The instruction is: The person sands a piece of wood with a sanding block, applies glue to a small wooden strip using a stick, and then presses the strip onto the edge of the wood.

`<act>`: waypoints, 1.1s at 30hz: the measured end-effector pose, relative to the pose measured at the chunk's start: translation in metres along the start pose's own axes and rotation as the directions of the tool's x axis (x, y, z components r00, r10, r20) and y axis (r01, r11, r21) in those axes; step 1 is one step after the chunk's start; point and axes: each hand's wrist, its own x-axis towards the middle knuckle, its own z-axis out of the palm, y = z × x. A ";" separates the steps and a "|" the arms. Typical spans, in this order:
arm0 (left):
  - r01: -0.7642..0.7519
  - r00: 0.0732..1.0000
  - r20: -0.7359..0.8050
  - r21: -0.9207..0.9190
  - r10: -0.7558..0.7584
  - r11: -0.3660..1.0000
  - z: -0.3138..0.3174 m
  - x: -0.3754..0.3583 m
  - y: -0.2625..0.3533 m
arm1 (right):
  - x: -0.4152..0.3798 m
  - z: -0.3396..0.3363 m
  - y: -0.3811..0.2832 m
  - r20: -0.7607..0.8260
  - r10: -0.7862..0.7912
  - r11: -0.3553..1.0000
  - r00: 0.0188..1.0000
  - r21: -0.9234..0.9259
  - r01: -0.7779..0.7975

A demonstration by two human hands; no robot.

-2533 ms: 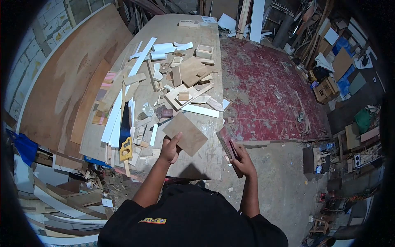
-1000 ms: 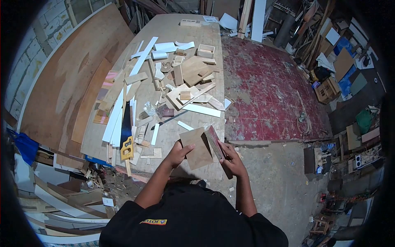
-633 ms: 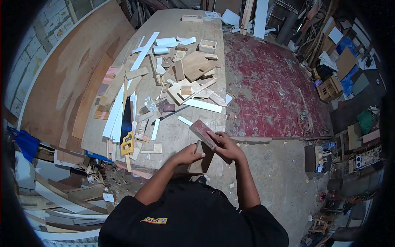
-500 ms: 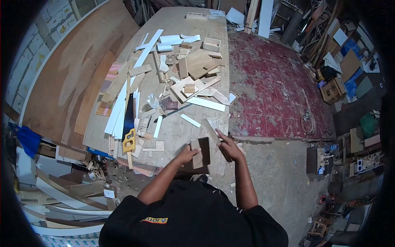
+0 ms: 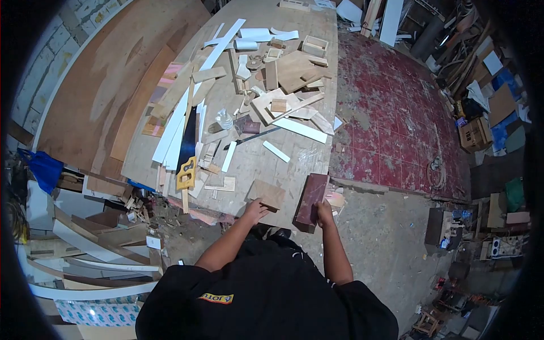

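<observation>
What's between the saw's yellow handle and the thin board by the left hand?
In the head view, pale wood scraps lie between the yellow handle and the thin board.

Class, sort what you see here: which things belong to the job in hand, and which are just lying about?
Likely part of the job:
- thin wooden panel, touched by the left hand
- reddish block, held by the right hand

Apparently just lying about:
- yellow-handled saw
- short white strip
- small open wooden box
</observation>
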 end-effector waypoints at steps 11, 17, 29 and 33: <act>0.004 0.999 0.024 0.545 -0.021 0.839 -0.035 -0.020 0.032 | 0.030 0.026 0.018 -0.179 -0.306 0.835 0.935 -0.522 0.174; -0.311 0.883 -0.053 0.679 0.467 0.665 -0.044 0.001 0.075 | 0.032 0.023 0.011 -0.128 -0.364 0.926 0.923 -0.161 0.342; -0.050 0.586 0.039 0.999 0.809 -0.012 -0.018 0.039 0.195 | 0.012 0.065 -0.041 -0.304 -0.234 0.472 0.924 -0.866 -0.165; -0.033 0.620 0.079 0.997 0.781 -0.075 -0.028 0.066 0.203 | -0.006 0.096 -0.068 -0.293 -0.376 0.462 0.879 -0.882 -0.096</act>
